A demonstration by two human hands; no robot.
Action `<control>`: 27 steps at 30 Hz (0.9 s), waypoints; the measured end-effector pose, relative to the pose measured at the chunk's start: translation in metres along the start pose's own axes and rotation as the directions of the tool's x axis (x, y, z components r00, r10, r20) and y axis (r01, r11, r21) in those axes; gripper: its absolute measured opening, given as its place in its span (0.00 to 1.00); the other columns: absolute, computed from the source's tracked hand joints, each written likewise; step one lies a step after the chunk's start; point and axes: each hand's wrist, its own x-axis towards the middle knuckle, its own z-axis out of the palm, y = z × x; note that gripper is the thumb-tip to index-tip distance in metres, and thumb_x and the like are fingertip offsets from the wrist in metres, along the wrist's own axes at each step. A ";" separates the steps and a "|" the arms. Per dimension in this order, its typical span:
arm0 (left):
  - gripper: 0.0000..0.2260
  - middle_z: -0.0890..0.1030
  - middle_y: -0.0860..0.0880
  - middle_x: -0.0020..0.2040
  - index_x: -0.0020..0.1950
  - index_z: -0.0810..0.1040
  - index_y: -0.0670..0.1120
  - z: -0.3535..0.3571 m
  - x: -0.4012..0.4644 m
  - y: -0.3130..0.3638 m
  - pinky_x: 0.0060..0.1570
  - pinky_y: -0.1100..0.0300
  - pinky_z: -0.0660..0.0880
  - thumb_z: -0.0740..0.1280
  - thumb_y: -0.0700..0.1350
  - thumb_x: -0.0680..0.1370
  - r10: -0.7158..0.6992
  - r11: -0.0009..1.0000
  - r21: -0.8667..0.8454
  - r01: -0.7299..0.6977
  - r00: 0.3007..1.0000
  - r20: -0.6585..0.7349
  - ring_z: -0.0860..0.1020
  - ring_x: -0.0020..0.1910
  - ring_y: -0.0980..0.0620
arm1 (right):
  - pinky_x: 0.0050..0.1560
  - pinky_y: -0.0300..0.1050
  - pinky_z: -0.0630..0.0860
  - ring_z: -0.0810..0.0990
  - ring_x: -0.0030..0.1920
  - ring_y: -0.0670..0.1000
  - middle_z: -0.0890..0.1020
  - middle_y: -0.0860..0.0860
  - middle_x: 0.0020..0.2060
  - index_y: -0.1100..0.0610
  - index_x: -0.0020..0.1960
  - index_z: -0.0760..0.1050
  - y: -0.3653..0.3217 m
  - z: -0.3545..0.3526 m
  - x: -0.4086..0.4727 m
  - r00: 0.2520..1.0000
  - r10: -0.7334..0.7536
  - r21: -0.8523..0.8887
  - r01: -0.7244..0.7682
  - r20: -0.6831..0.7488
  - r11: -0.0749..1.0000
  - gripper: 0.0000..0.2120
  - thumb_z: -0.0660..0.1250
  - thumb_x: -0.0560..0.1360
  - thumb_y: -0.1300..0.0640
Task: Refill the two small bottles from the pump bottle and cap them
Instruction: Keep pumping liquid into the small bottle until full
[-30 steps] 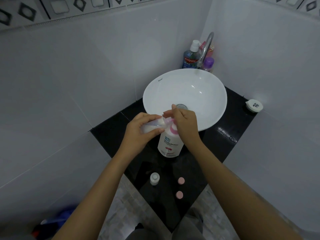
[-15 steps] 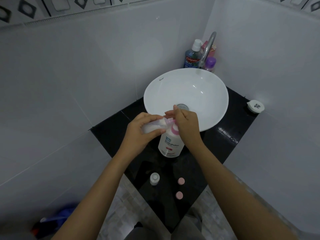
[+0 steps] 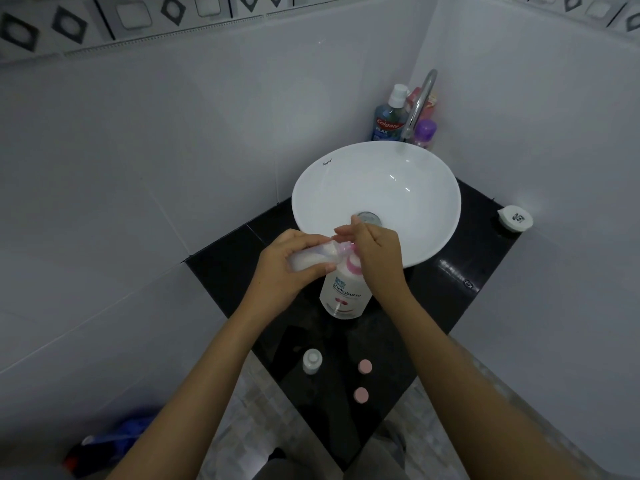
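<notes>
A white pump bottle (image 3: 344, 294) with a pink collar stands on the black counter (image 3: 446, 306) in front of the basin. My left hand (image 3: 287, 268) grips a small clear bottle (image 3: 311, 259), tilted on its side with its mouth at the pump nozzle. Pressing down on the pump head is my right hand (image 3: 375, 252), which hides most of it. A second small bottle (image 3: 312, 361) stands uncapped near the counter's front corner. Two pink caps (image 3: 365, 367) (image 3: 361, 395) lie to its right.
A white bowl basin (image 3: 415, 188) sits behind the pump bottle, with a chrome tap (image 3: 420, 102), a blue mouthwash bottle (image 3: 389, 121) and a purple-capped bottle (image 3: 425, 133) in the corner. A white round holder (image 3: 516, 219) is on the right wall. Blue items (image 3: 114, 441) lie on the floor, lower left.
Both hands keep their hold at the pump; the right hand has shifted only slightly on the pump head. The view has tilted a little.
</notes>
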 end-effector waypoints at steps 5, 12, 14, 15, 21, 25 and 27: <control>0.17 0.78 0.51 0.53 0.57 0.80 0.50 0.005 -0.002 -0.006 0.50 0.74 0.72 0.74 0.45 0.69 -0.043 0.999 -0.005 0.044 0.999 0.010 0.76 0.51 0.62 | 0.51 0.47 0.76 0.80 0.42 0.49 0.85 0.54 0.42 0.62 0.48 0.84 0.008 0.004 -0.004 1.000 0.026 -0.028 -0.026 -0.010 0.999 0.18 0.58 0.81 0.55; 0.16 0.78 0.51 0.53 0.56 0.80 0.50 0.001 0.000 -0.001 0.49 0.75 0.72 0.75 0.44 0.69 -0.013 0.999 -0.048 0.012 1.000 -0.004 0.76 0.51 0.64 | 0.45 0.30 0.76 0.82 0.40 0.42 0.85 0.52 0.40 0.61 0.47 0.83 -0.005 -0.006 0.002 1.000 -0.022 -0.065 0.023 0.023 0.998 0.17 0.59 0.80 0.53; 0.16 0.78 0.53 0.53 0.56 0.80 0.52 0.000 0.001 -0.002 0.49 0.76 0.72 0.75 0.45 0.69 -0.016 0.999 -0.046 0.016 1.000 0.004 0.76 0.51 0.65 | 0.48 0.38 0.77 0.83 0.42 0.46 0.85 0.53 0.40 0.62 0.47 0.83 -0.005 -0.003 0.001 1.000 0.007 0.015 -0.007 -0.005 1.000 0.18 0.58 0.81 0.54; 0.16 0.78 0.53 0.53 0.56 0.80 0.53 0.000 0.002 -0.003 0.50 0.75 0.72 0.75 0.45 0.69 -0.021 0.999 -0.047 0.021 1.000 0.009 0.76 0.51 0.65 | 0.50 0.40 0.77 0.82 0.43 0.46 0.85 0.53 0.41 0.62 0.47 0.83 -0.003 -0.001 -0.001 1.000 0.012 0.050 -0.011 -0.027 0.999 0.18 0.57 0.81 0.55; 0.16 0.78 0.52 0.53 0.56 0.80 0.52 0.005 0.002 -0.008 0.52 0.67 0.74 0.75 0.44 0.69 -0.066 0.997 -0.042 0.067 0.998 0.023 0.77 0.54 0.58 | 0.62 0.62 0.70 0.79 0.42 0.52 0.82 0.49 0.34 0.59 0.44 0.84 0.009 0.005 -0.007 1.000 0.006 -0.006 -0.006 -0.027 1.000 0.18 0.57 0.81 0.57; 0.16 0.78 0.54 0.53 0.55 0.80 0.55 0.003 0.003 -0.004 0.50 0.70 0.74 0.75 0.46 0.69 -0.040 0.999 -0.034 0.040 0.999 0.010 0.76 0.53 0.60 | 0.51 0.49 0.77 0.81 0.42 0.48 0.85 0.51 0.39 0.59 0.46 0.84 0.001 -0.003 -0.002 0.999 -0.039 -0.111 0.037 -0.017 0.993 0.17 0.58 0.80 0.54; 0.16 0.77 0.56 0.52 0.55 0.79 0.57 0.001 0.003 -0.003 0.50 0.72 0.74 0.75 0.46 0.68 -0.024 0.999 -0.047 0.024 1.000 0.007 0.76 0.53 0.62 | 0.52 0.44 0.77 0.83 0.45 0.48 0.86 0.51 0.41 0.59 0.47 0.84 -0.001 -0.004 0.000 1.000 -0.022 -0.067 0.021 -0.018 0.998 0.17 0.58 0.80 0.53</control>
